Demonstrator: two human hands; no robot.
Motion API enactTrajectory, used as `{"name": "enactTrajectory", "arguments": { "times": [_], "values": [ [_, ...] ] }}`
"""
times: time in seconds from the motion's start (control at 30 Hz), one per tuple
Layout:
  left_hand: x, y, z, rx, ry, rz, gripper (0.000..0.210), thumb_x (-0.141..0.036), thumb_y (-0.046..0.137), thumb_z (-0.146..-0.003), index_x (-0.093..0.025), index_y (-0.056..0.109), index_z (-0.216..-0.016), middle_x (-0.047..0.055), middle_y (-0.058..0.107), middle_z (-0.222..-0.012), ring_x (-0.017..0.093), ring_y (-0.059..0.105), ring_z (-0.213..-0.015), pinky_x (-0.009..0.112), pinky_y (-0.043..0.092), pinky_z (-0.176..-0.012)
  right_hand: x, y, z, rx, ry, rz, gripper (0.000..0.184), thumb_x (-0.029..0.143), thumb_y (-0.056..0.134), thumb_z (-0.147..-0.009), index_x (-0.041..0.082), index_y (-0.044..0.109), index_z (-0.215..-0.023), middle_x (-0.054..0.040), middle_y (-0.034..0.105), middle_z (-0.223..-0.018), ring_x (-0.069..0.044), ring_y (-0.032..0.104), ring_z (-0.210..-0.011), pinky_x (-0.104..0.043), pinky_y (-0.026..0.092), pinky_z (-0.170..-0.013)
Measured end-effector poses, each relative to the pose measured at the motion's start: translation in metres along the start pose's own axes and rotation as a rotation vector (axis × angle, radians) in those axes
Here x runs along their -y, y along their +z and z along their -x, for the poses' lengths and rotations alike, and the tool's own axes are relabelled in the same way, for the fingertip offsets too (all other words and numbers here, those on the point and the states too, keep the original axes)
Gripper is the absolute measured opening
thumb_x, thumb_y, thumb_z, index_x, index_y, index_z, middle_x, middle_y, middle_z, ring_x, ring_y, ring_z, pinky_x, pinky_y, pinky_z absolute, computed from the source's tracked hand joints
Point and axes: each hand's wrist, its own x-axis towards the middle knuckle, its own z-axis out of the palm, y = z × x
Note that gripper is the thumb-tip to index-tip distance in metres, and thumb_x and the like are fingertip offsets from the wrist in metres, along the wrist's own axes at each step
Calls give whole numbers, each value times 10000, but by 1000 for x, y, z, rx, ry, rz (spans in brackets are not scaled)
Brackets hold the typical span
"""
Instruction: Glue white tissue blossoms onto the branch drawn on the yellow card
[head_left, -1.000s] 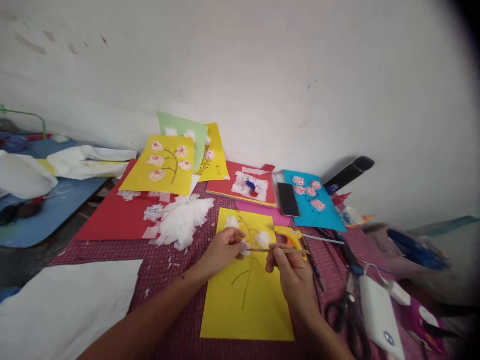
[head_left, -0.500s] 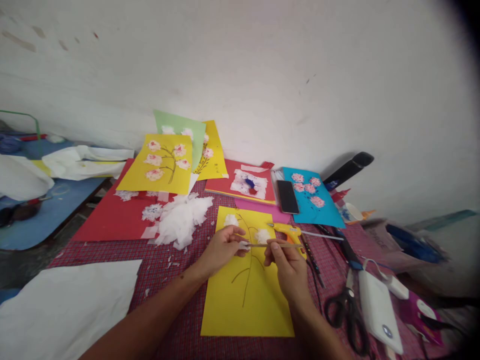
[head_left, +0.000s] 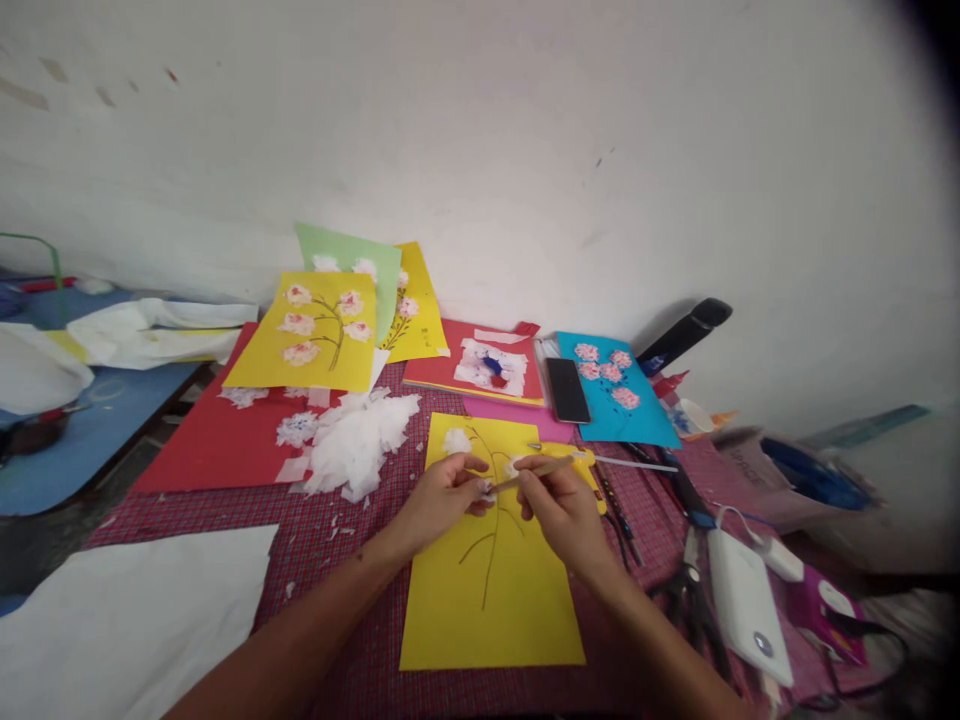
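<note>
My left hand pinches a small piece of white paper, mostly hidden by the fingers. Between the thumb and fingers of my right hand is a thin wooden stick, its tip touching that paper. Both hands are over a yellow sheet with a drawn branching stem. A white tissue flower sits at its upper left, and another is partly covered by my right hand. Just beyond that hand lies a yellow glue gun with a whitish glue stick in it.
Left of the sheet is a heap of white paper pieces. Finished flower pictures lean at the back. A phone and a blue flower card lie behind. Scissors and a white power bank are at right.
The stick has tilted, its right end now higher, and my right hand has shifted slightly left and up. My left hand keeps its pinch. The whole view has moved a little.
</note>
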Motion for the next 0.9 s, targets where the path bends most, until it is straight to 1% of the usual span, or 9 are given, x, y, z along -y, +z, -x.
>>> {"name": "enactTrajectory", "arguments": {
  "times": [0.1,0.2,0.27,0.4,0.5,0.57,0.67,0.73,0.9],
  "values": [
    [-1,-1,1,21,9,-22,290,-262,693,-803,-142,608,-1053,50,704,-820,141,672,-670,286,543,-695,10,-3,-5,158,23,65,183,377,612,-914,195,633,-911,20,601,-698,-104,568,-509,-226,455,-489],
    [-1,-2,2,41,4,-34,294,-236,682,-786,-143,617,-1057,52,703,-838,137,664,-687,272,520,-697,19,-4,-12,260,31,153,191,380,612,-910,199,615,-850,6,632,-718,-109,582,-525,-224,455,-498],
    [-1,-2,2,81,29,-19,298,-209,676,-766,-147,623,-1052,55,701,-863,139,659,-718,267,506,-707,24,-4,-18,273,-25,290,205,370,604,-911,198,615,-800,2,632,-691,-117,579,-544,-223,429,-502],
    [-1,2,2,175,165,-57,341,-191,679,-735,-168,630,-1072,52,694,-920,173,651,-831,278,489,-747,30,-1,-32,175,-162,542,243,311,603,-875,197,563,-664,7,599,-617,-125,539,-554,-234,370,-523],
    [-5,10,0,145,243,-170,299,-180,657,-722,-175,648,-1021,54,691,-953,207,636,-910,300,485,-786,32,-1,-42,158,-144,507,170,245,553,-856,197,575,-695,11,615,-632,-123,535,-557,-229,359,-520],
    [-8,14,-4,83,275,-278,229,-178,647,-720,-175,658,-948,46,686,-926,212,625,-890,303,482,-775,34,-3,-49,189,-124,427,136,235,536,-851,193,606,-743,11,625,-659,-122,539,-574,-223,374,-527],
    [-13,17,-16,-34,320,-454,171,-198,655,-741,-184,663,-912,27,675,-850,206,612,-837,289,468,-731,38,-11,-63,304,-57,290,128,261,555,-846,184,635,-782,17,630,-672,-109,535,-562,-212,394,-520],
    [-17,16,-27,-67,359,-544,152,-205,645,-764,-188,661,-913,23,674,-837,200,612,-821,278,456,-713,39,-17,-73,396,-4,219,126,268,564,-847,181,630,-783,21,634,-662,-100,537,-525,-206,397,-492],
    [-25,17,-55,-65,407,-796,103,-172,579,-811,-185,638,-895,11,670,-774,172,608,-711,251,403,-630,31,-28,-100,436,31,336,122,249,589,-849,183,626,-753,3,672,-645,-109,602,-499,-203,397,-461]
  ]
}}
